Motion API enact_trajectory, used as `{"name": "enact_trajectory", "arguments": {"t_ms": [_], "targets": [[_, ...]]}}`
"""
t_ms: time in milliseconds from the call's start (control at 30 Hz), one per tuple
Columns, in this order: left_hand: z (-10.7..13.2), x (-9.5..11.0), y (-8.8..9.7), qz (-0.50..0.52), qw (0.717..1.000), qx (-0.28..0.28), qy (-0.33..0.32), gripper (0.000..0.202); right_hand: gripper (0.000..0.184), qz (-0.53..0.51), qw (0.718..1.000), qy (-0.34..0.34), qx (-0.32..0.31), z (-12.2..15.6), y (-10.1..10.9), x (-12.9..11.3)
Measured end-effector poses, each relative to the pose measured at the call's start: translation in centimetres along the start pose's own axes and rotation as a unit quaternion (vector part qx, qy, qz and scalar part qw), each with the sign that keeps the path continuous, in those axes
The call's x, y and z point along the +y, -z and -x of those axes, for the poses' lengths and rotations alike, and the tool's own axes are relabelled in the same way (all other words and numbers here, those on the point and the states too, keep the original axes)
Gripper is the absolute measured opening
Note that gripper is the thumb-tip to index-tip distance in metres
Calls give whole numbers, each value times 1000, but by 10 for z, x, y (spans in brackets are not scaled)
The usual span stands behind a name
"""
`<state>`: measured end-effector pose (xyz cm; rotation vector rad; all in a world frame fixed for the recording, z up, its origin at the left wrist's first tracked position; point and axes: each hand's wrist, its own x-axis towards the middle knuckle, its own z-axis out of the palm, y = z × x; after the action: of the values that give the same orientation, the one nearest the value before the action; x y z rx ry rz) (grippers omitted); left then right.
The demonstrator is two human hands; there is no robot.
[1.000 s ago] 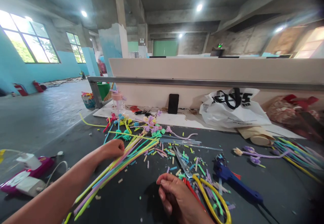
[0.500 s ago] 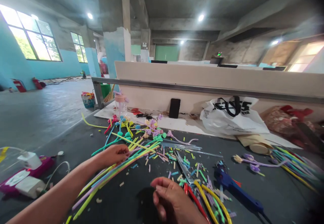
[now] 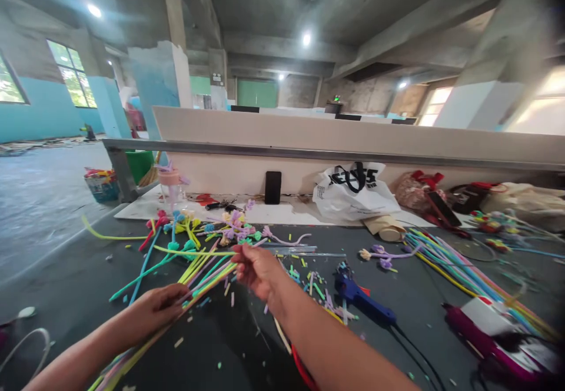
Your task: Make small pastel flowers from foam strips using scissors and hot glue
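A bundle of coloured pipe cleaners (image 3: 216, 277) lies slantwise across the dark table. My left hand (image 3: 165, 304) is closed on the bundle's near part, palm down. At the far end, my right hand (image 3: 256, 267) has its fingers pinched around pipe cleaner tips, a long yellow one among them; exactly how many it grips is hidden. Behind the hands lie finished pipe cleaner flowers (image 3: 233, 224) in pink, yellow, blue and green. My right forearm covers most of a tool whose red handle (image 3: 302, 370) shows beside it.
Right of my arm lies a blue glue gun (image 3: 366, 302) among cut pipe cleaner bits. More pipe cleaners (image 3: 459, 267) and a magenta power strip (image 3: 481, 344) are farther right. A phone (image 3: 273, 188), white bag (image 3: 353, 194) and lidded cup (image 3: 171, 188) stand along the partition.
My right hand has moved from the near table forward to the bundle's far end. My left hand has slid back towards me along the bundle. The view has turned right.
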<state>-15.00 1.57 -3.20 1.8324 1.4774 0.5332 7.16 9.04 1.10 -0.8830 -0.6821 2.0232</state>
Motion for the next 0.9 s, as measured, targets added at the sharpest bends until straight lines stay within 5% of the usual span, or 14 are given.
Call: {"name": "enact_trajectory", "arguments": {"t_ms": [233, 300, 400, 500, 633, 733, 900], "targets": [[0, -3, 9, -25, 999, 10, 23, 40, 15, -92, 977, 183, 54, 68, 77, -87], [0, 9, 15, -47, 996, 72, 4, 40, 8, -90, 972, 219, 15, 99, 91, -97], [-2, 50, 8, -114, 973, 189, -73, 40, 12, -38, 964, 262, -16, 135, 92, -85], [-7, 109, -25, -149, 942, 232, -194, 52, 18, 14, 968, 243, -57, 146, 79, -50], [-12, 157, -70, -159, 951, 99, -247, 41, 26, 34, 970, 205, -127, 140, 75, -15], [-13, 151, -69, -136, 975, 49, -168, 33, 25, 14, 969, 214, -126, 138, 88, -15], [8, 102, -22, -112, 990, 84, -32, 33, 27, 23, 972, 201, -119, 140, 102, -24]]}}
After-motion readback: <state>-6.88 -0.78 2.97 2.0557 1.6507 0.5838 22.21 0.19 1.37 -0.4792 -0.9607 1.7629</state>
